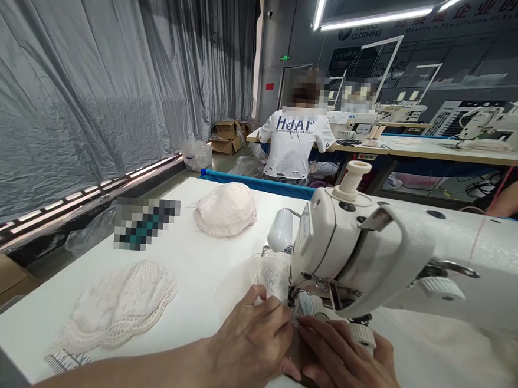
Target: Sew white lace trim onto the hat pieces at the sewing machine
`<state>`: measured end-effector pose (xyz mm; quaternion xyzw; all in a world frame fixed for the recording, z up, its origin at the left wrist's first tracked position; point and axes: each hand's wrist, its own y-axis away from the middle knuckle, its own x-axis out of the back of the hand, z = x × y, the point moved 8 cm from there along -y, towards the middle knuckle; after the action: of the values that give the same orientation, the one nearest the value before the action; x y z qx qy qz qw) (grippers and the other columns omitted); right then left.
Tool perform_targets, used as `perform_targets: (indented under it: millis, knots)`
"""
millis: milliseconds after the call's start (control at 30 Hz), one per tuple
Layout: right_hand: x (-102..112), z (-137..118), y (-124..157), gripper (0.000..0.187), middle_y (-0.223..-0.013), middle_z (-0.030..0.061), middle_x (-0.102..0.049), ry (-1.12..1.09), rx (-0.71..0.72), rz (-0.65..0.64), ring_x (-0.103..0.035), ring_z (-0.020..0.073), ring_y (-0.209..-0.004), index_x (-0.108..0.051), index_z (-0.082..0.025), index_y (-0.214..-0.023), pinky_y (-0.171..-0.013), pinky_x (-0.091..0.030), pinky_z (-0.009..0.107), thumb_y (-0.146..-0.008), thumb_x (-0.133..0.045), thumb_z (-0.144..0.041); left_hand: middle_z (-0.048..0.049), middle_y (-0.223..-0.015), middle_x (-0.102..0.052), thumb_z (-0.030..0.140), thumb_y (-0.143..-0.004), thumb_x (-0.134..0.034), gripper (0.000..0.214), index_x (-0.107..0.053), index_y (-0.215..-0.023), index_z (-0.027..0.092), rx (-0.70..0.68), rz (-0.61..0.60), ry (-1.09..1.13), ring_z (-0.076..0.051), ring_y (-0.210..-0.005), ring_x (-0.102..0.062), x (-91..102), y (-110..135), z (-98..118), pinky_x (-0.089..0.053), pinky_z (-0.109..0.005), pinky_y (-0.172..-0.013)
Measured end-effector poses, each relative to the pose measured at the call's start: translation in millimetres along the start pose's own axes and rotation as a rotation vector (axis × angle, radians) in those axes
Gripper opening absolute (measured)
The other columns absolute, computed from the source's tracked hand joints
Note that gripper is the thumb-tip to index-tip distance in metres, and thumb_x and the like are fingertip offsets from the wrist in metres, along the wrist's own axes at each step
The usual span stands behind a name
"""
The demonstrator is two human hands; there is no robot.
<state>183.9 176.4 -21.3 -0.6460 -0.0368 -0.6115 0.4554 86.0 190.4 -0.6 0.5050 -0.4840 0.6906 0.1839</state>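
Observation:
My left hand (253, 341) is closed, its curled fingers on a piece of sheer white lace fabric (271, 274) just left of the needle area. Part of that lace lies under the head of a white sewing machine (322, 240). On the near side of the needle, my right hand (348, 366) lies with fingers stretched out, its fingertips by the presser foot at the fabric's edge. The fabric beneath both hands is mostly hidden.
A cream cloth pile (226, 209) sits at the table's back, and a scalloped lace piece (122, 302) at left over a printed ruler (67, 362). A pixelated dark object (145, 224) lies at the left edge. Ahead, a person (293, 140) sits at another table.

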Motion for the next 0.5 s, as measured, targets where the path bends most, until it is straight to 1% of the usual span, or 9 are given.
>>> perform_targets:
  millis: [133,267,400,500]
  knots:
    - [3.0,0.0,-1.5,0.034,-0.106,0.0043,-0.071,0.02,0.036,0.01,-0.063,0.0206,-0.088,-0.064,-0.019,-0.108,-0.079,-0.029,0.037,-0.098,-0.035,-0.035,-0.0042,-0.084,-0.058,0.045,-0.089,-0.05,0.038,-0.057,-0.094,0.008,0.017,0.011,-0.016,-0.017,-0.081,-0.051,-3.3,1.6,-3.1,-0.034,-0.036,-0.078]
    - [2.7,-1.2,0.0,0.029,-0.106,0.0039,-0.071,0.026,0.055,-0.028,-0.063,0.0211,-0.088,-0.062,-0.018,-0.111,-0.079,-0.03,0.037,-0.095,-0.042,-0.031,-0.0046,-0.088,-0.059,0.044,-0.09,-0.05,0.036,-0.056,-0.098,0.009,0.042,-0.035,-0.028,-0.018,-0.084,-0.052,-7.7,2.0,-6.9,-0.034,-0.037,-0.08]
    - [1.4,0.1,-0.6,0.027,-0.107,0.0033,-0.07,0.004,0.031,-0.036,-0.064,0.0216,-0.091,-0.061,-0.019,-0.111,-0.077,-0.033,0.037,-0.094,-0.045,-0.031,-0.0043,-0.089,-0.059,0.045,-0.091,-0.047,0.037,-0.056,-0.099,0.01,0.055,-0.065,-0.032,-0.018,-0.086,-0.053,-3.0,-1.3,-12.9,-0.034,-0.037,-0.082]
    - [-1.9,3.2,-2.1,0.024,-0.105,0.003,-0.071,-0.049,-0.006,-0.031,-0.066,0.0215,-0.087,-0.06,-0.021,-0.109,-0.073,-0.039,0.036,-0.094,-0.045,-0.032,-0.0046,-0.089,-0.06,0.046,-0.09,-0.048,0.038,-0.056,-0.098,0.01,0.046,-0.036,-0.049,-0.018,-0.089,-0.054,0.3,-1.0,-12.6,-0.035,-0.037,-0.083]
